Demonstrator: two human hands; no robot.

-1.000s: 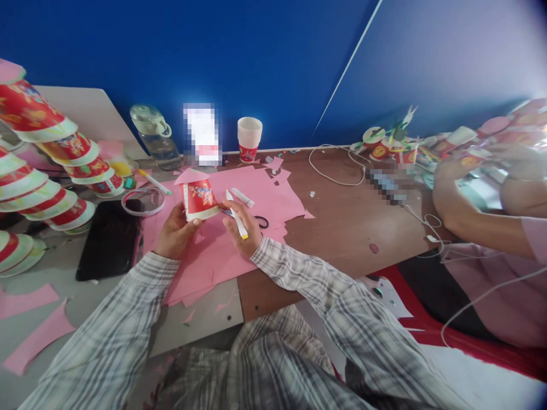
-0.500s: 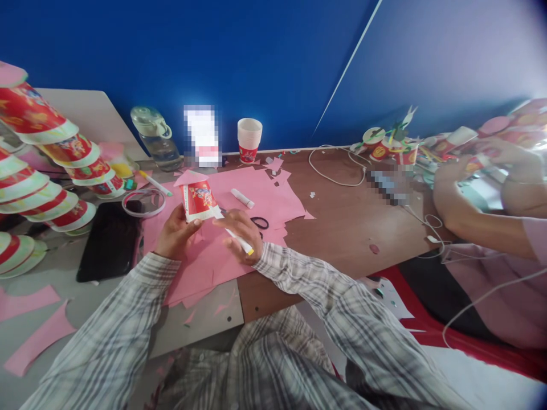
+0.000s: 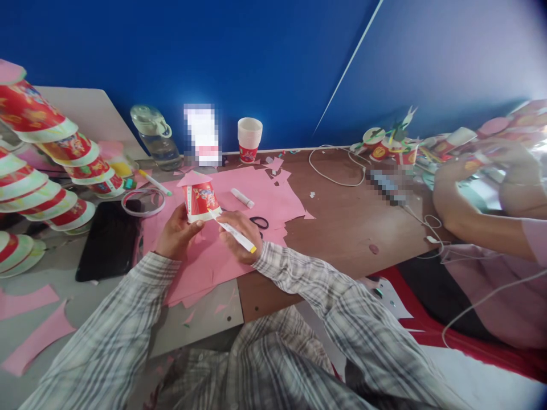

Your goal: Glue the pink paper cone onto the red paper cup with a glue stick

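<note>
My left hand [image 3: 176, 234] grips an upside-down red paper cup [image 3: 200, 200] by its rim; a pink paper piece [image 3: 194, 179] sits on the cup's top. My right hand [image 3: 240, 232] is closed on a white glue stick with a yellow end [image 3: 233, 233], its tip touching the cup's lower rim. Both hands hover over pink paper sheets [image 3: 265, 196] spread on the brown table [image 3: 346, 222]. A white cap [image 3: 242, 197] and black scissors [image 3: 257, 222] lie on the pink paper just beyond my right hand.
Stacks of red cups [image 3: 43, 165] lean at the left beside a black tablet [image 3: 109, 239], a tape ring [image 3: 143, 201] and a water bottle [image 3: 156, 135]. A white cup stack [image 3: 249, 138] stands by the blue wall. Another person's arms [image 3: 482, 210], cables and more cups occupy the right.
My right hand turned the glue stick from pointing up to lying low, and brought its tip against the cup's lower rim. The left hand kept its hold on the cup.
</note>
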